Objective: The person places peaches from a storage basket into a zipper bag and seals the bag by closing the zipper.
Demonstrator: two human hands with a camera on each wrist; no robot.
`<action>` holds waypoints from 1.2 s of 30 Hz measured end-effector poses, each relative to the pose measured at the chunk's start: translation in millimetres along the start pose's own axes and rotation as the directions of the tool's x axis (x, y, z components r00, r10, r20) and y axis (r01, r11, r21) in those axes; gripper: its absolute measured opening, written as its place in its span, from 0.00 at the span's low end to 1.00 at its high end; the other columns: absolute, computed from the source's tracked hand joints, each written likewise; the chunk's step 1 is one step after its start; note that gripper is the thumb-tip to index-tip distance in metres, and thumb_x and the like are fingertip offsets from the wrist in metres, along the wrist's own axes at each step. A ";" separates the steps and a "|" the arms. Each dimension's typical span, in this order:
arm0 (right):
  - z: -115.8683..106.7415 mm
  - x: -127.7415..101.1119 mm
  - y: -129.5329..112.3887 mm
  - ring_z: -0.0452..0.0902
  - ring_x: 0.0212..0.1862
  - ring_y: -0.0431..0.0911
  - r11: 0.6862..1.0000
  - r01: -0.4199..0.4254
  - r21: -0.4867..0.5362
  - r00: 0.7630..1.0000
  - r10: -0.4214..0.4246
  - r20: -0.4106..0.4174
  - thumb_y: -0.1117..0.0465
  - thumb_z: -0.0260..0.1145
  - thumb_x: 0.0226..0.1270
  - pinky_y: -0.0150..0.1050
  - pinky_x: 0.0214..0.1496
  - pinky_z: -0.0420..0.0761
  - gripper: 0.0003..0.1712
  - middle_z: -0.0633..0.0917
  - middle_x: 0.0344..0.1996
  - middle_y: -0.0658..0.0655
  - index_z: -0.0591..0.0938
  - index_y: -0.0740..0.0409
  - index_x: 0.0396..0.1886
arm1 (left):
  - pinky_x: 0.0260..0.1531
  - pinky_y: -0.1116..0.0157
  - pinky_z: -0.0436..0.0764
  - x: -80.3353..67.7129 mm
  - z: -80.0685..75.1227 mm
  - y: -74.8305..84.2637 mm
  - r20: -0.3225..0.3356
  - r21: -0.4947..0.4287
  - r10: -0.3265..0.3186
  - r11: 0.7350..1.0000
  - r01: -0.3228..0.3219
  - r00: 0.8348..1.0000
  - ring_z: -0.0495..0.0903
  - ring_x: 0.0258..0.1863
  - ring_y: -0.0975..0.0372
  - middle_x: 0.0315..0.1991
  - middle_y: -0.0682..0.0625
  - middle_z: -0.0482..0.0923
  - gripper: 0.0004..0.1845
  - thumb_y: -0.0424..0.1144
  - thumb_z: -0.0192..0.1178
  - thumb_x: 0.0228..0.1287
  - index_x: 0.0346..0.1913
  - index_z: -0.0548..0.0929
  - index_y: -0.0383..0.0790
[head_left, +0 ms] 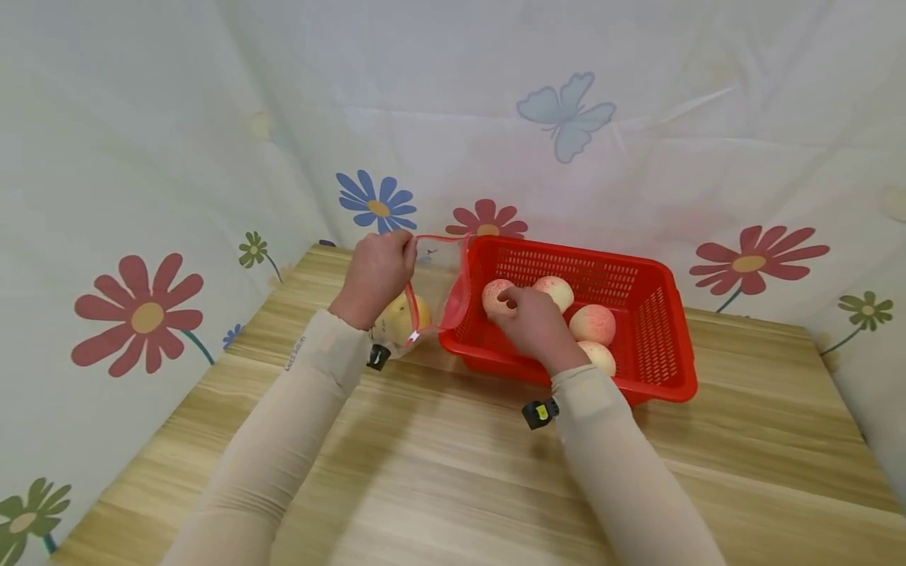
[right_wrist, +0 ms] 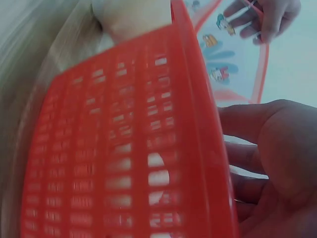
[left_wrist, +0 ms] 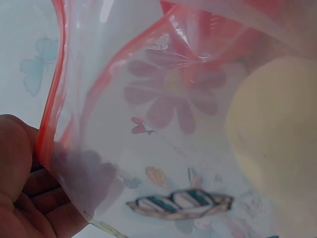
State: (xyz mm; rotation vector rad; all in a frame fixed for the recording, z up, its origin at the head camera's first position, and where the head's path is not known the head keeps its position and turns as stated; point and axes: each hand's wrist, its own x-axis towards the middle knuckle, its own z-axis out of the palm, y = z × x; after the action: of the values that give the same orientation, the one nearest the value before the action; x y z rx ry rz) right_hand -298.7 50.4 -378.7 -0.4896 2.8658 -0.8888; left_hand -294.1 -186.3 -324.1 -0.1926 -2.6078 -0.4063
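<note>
Holding the zip bag [head_left: 435,283] mouth wide with pinching left hand [head_left: 375,275] helps; right hand [head_left: 534,318] fingers curl on the center-frame peach [head_left: 495,297], so lift it clear of the basket [head_left: 665,330] rim.

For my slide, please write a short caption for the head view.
Left hand holds a bag open; right hand touches a peach in the red basket.

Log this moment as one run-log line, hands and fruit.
left hand: pinches zip bag rim, holding it open | right hand: on peach in red basket | bag: one yellow fruit inside
</note>
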 end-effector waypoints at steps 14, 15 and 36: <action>-19.5 -11.2 26.4 0.79 0.54 0.55 0.997 -0.009 -0.077 1.000 0.009 0.000 0.50 0.68 0.62 0.52 0.57 0.80 0.29 0.82 0.56 0.60 0.76 0.54 0.62 | 0.28 0.62 0.83 1.2 2.1 3.7 0.038 0.000 -0.021 1.000 0.021 0.999 0.79 0.22 0.55 0.24 0.44 0.83 0.16 0.41 0.51 0.72 0.41 0.85 0.33; -20.3 -12.3 27.5 0.79 0.54 0.55 0.996 -0.010 -0.084 1.000 0.009 -0.005 0.50 0.68 0.62 0.52 0.56 0.80 0.29 0.82 0.56 0.60 0.76 0.55 0.62 | 0.28 0.62 0.83 1.2 2.1 3.9 0.034 0.003 -0.018 1.000 0.017 0.999 0.79 0.21 0.55 0.24 0.44 0.83 0.16 0.41 0.51 0.72 0.41 0.85 0.33; -35.5 -24.6 46.4 0.76 0.50 0.54 0.985 -0.121 -0.124 0.986 0.134 0.103 0.52 0.69 0.61 0.52 0.62 0.76 0.32 0.80 0.58 0.63 0.75 0.59 0.63 | 0.28 0.61 0.83 -0.4 3.2 4.6 0.038 -0.013 -0.014 1.000 0.015 0.999 0.79 0.21 0.54 0.22 0.44 0.81 0.16 0.40 0.50 0.72 0.42 0.85 0.32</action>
State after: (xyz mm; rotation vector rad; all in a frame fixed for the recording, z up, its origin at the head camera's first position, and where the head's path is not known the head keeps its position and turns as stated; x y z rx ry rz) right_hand -294.9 113.6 -375.7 -0.3493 2.8211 -0.6539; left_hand -294.2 -181.0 -325.9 -0.1878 -2.6453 -0.4289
